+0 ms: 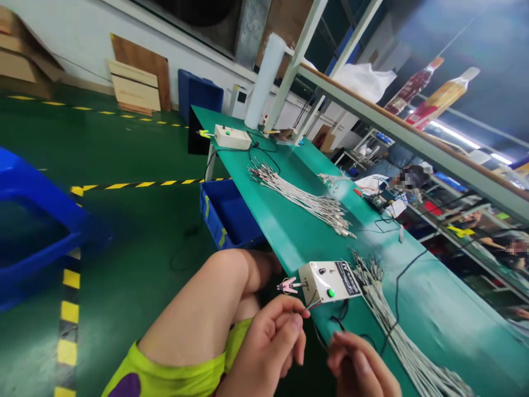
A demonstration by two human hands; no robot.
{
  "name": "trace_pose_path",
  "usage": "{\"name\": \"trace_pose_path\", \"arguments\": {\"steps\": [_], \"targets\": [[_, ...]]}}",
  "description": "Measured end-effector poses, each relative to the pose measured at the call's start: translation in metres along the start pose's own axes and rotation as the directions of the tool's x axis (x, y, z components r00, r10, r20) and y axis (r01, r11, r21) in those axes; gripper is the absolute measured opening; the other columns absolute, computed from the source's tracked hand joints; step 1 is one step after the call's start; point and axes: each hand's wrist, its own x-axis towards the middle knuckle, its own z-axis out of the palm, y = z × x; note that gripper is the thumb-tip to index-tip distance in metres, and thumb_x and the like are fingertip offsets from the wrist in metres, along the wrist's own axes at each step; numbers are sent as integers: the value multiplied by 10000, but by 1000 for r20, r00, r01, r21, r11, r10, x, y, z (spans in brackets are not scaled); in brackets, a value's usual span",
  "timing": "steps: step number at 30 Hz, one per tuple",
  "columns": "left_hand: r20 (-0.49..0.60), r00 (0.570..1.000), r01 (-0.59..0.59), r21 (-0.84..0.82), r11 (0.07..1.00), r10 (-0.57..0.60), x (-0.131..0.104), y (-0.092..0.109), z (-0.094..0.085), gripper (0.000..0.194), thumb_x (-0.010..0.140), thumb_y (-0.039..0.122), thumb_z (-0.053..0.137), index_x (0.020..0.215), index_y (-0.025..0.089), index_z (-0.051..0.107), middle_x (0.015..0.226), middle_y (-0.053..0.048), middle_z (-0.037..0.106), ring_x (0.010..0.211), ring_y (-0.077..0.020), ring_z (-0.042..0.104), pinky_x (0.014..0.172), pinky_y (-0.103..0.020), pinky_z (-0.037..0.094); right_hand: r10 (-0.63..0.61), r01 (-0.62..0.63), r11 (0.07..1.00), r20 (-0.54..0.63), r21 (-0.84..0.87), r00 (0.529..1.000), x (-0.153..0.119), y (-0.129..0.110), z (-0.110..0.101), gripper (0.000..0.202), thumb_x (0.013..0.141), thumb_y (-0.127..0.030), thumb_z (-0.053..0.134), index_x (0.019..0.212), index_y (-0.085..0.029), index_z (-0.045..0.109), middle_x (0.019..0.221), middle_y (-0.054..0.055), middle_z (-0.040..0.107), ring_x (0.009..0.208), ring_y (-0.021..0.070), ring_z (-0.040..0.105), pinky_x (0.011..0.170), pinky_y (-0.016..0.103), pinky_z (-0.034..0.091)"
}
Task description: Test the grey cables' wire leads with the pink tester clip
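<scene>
My left hand (270, 344) pinches the end of a thin white cable (311, 304) just below a small white test box (328, 281) with a lit green button, at the near edge of the green workbench (433, 309). A pink clip (287, 285) sticks out of the box's left side. My right hand (361, 366) is curled beside the left one, low in the view; what it grips is hidden. A bundle of grey-white cables (397, 336) lies right of the box.
A second cable bundle (301, 198) and another white box (232, 137) lie farther along the bench. A blue bin (229, 218) stands under the bench and a blue crate (37, 220) on the floor at left. Other people work behind the shelf frame (413, 138) at right.
</scene>
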Motion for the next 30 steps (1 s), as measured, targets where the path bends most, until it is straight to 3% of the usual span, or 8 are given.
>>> {"name": "trace_pose_path", "arguments": {"steps": [2, 3, 7, 10, 14, 18, 22, 30], "targets": [[-13, 1000, 8, -16, 1000, -8, -1, -12, 0, 607, 912, 765, 662, 1082, 186, 601, 687, 24, 615, 427, -50, 325, 408, -199, 216, 81, -45, 948, -101, 316, 992, 2, -21, 35, 510, 935, -672, 512, 1026, -305, 854, 664, 100, 699, 609, 284, 670, 560, 452, 560], [-26, 1000, 13, -15, 1000, -13, -2, -19, -3, 592, 910, 751, 682, 1071, 186, 602, 745, 8, 638, 450, -52, 371, 415, -189, 265, 93, -24, 910, -147, 413, 985, 3, -30, 49, 416, 923, -603, 633, 1005, -258, 849, 679, 89, 700, 619, 254, 668, 571, 401, 566], [-88, 996, -12, 1, 1000, 12, -3, -41, -18, 498, 906, 640, 772, 993, 174, 620, 760, 16, 590, 573, -91, 512, 488, -183, 452, 128, -43, 838, -118, 544, 985, 8, -41, 75, 255, 840, -403, 866, 1014, -218, 841, 794, 65, 761, 667, 184, 696, 621, 271, 582], [-131, 991, -38, -29, 999, 34, -2, -44, -25, 486, 893, 623, 791, 963, 177, 611, 679, 50, 531, 537, -89, 507, 462, -173, 454, 179, -90, 843, -120, 530, 976, 13, -32, 79, 240, 799, -369, 914, 954, -200, 842, 836, 65, 781, 691, 174, 707, 630, 240, 585], [-130, 989, -77, -46, 996, 70, 4, -38, -30, 446, 888, 571, 809, 924, 180, 596, 735, 24, 593, 536, -87, 518, 459, -180, 476, 177, -114, 824, -62, 555, 982, 20, -22, 84, 207, 806, -348, 912, 927, -197, 839, 828, 57, 777, 705, 174, 706, 651, 245, 591], [-124, 990, -64, -13, 998, 61, 9, -35, -33, 334, 933, 456, 776, 903, 188, 577, 772, 30, 581, 477, -47, 426, 418, -162, 355, 206, -147, 782, -28, 605, 978, 24, -22, 88, 222, 799, -345, 919, 953, -206, 842, 875, 59, 786, 731, 169, 708, 660, 234, 587], [-145, 986, -73, 26, 997, 76, 12, -37, -34, 264, 939, 344, 774, 862, 185, 576, 755, 46, 494, 582, -66, 405, 504, -173, 322, 237, -182, 797, -21, 575, 971, 26, -26, 88, 218, 788, -362, 927, 918, -206, 844, 930, 76, 806, 770, 179, 716, 667, 233, 587], [-87, 996, -9, -112, 994, 0, 16, -34, -38, 282, 956, 395, 774, 912, 194, 581, 702, 77, 458, 502, -40, 295, 460, -172, 249, 170, -134, 813, -10, 567, 985, 29, -27, 87, 119, 840, -315, 881, 847, -209, 827, 783, 36, 754, 700, 159, 670, 643, 233, 557]]}}
